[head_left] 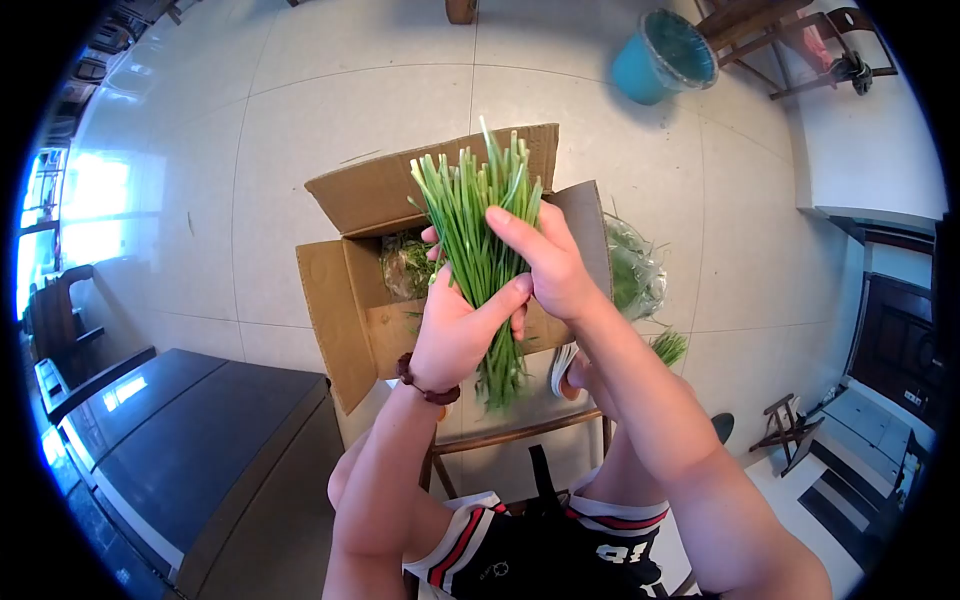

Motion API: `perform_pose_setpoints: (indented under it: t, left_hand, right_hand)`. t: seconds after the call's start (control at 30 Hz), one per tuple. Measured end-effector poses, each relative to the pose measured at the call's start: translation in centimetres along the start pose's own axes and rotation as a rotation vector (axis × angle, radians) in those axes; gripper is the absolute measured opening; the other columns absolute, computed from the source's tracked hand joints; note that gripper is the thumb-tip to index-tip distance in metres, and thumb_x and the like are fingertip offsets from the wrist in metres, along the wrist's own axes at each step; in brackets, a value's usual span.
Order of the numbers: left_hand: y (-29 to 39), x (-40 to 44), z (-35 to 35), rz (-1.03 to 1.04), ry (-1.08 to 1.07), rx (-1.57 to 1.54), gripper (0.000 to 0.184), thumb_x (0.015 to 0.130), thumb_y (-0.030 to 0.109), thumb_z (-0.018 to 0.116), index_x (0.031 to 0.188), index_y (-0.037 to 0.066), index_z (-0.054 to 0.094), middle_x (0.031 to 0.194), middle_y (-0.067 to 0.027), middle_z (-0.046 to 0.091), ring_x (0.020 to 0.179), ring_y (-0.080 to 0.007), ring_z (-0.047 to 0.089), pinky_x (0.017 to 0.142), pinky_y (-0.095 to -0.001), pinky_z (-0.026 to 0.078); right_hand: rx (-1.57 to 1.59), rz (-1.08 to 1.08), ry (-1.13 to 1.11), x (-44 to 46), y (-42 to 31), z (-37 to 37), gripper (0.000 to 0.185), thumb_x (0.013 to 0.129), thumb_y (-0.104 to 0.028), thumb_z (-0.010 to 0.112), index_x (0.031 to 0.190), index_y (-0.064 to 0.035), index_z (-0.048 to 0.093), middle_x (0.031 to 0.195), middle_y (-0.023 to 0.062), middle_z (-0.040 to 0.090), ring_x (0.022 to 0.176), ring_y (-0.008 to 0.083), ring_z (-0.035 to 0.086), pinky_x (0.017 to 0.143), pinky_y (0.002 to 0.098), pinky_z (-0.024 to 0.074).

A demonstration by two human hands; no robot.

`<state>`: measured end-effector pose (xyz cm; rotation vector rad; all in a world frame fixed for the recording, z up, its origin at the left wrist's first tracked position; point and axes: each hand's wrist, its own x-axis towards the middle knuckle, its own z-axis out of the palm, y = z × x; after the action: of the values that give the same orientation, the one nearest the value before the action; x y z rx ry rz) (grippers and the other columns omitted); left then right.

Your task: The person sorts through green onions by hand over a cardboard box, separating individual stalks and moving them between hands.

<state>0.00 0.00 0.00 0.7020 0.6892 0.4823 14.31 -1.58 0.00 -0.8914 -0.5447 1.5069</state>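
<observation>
One open cardboard box (362, 280) is standing on the floor (330, 105); above it, the left hand (455, 325) is clasping a green-stalk bundle (468, 230) from the left; the right hand (560, 265) is clasping it from the right; a clear plastic bag (640, 275) is lying right of the box.

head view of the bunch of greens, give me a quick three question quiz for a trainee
1. True or false: the left grip and the right grip both hold the bunch of greens.
2. The bracelet is on the same arm as: A) the left grip; B) the right grip.
3. Fill in: the flaps of the box are ____ (open or shut).

Key: 1. True. 2. A. 3. Open.
</observation>
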Motion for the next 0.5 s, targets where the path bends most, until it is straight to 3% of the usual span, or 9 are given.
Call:
perform_pose_setpoints:
  t: [0.07,0.17,0.23,0.3,0.33,0.5]
  left_hand:
    - [-0.1,0.1,-0.1,-0.038,0.062,0.121,0.024,0.093,-0.002,0.064,0.114,0.002,0.053,0.082,-0.0047,0.062,0.063,-0.0125,0.060,0.055,-0.0263,0.049]
    - [0.1,0.5,0.1,0.008,0.056,0.217,0.023,0.092,-0.002,0.065,0.111,0.002,0.054,0.080,-0.0032,0.061,0.062,-0.0106,0.059,0.053,-0.0259,0.047]
    - [0.2,0.4,0.4,0.010,0.102,0.384,0.020,0.090,0.002,0.068,0.107,0.002,0.057,0.079,-0.0017,0.062,0.059,-0.0089,0.056,0.050,-0.0262,0.046]
    - [-0.2,0.5,0.3,0.012,0.094,0.594,0.029,0.084,0.007,0.074,0.109,-0.002,0.062,0.091,-0.0070,0.071,0.079,-0.0148,0.067,0.073,-0.0325,0.055]
    - [-0.7,0.6,0.1,0.007,0.102,0.617,0.031,0.083,0.008,0.073,0.110,-0.001,0.063,0.096,-0.0115,0.073,0.087,-0.0193,0.068,0.083,-0.0363,0.054]
    - [-0.5,0.3,0.0,0.031,0.091,0.744,0.030,0.083,0.009,0.072,0.110,-0.001,0.064,0.094,-0.0141,0.073,0.083,-0.0213,0.069,0.080,-0.0374,0.054]
  right_hand:
    - [-0.062,-0.011,-0.008,0.1,0.1,0.2,0.048,0.092,-0.022,0.073,0.128,0.0060,0.058,0.110,0.0203,0.071,0.099,0.0274,0.070,0.087,0.0408,0.0586]
    - [-0.222,-0.034,-0.011,0.2,-0.4,0.1,0.045,0.087,-0.015,0.078,0.122,0.0068,0.059,0.112,0.0198,0.071,0.094,0.0252,0.071,0.086,0.0408,0.0589]
    - [-0.233,-0.033,0.013,0.4,-0.4,-0.2,0.041,0.085,-0.009,0.080,0.118,0.0057,0.060,0.103,0.0162,0.072,0.089,0.0223,0.072,0.081,0.0381,0.0596]
    - [-0.073,-0.013,0.147,0.5,-0.3,-0.5,0.038,0.086,-0.007,0.078,0.118,0.0040,0.061,0.092,0.0115,0.070,0.084,0.0197,0.071,0.075,0.0345,0.0594]
    - [-0.038,-0.011,0.169,0.7,-0.4,-0.4,0.034,0.087,-0.005,0.076,0.116,0.0025,0.061,0.086,0.0087,0.067,0.079,0.0186,0.070,0.070,0.0319,0.0583]
    - [0.165,0.035,0.173,0.6,-0.7,-1.1,0.026,0.089,-0.006,0.075,0.111,-0.0003,0.062,0.085,0.0087,0.067,0.074,0.0189,0.069,0.067,0.0333,0.0583]
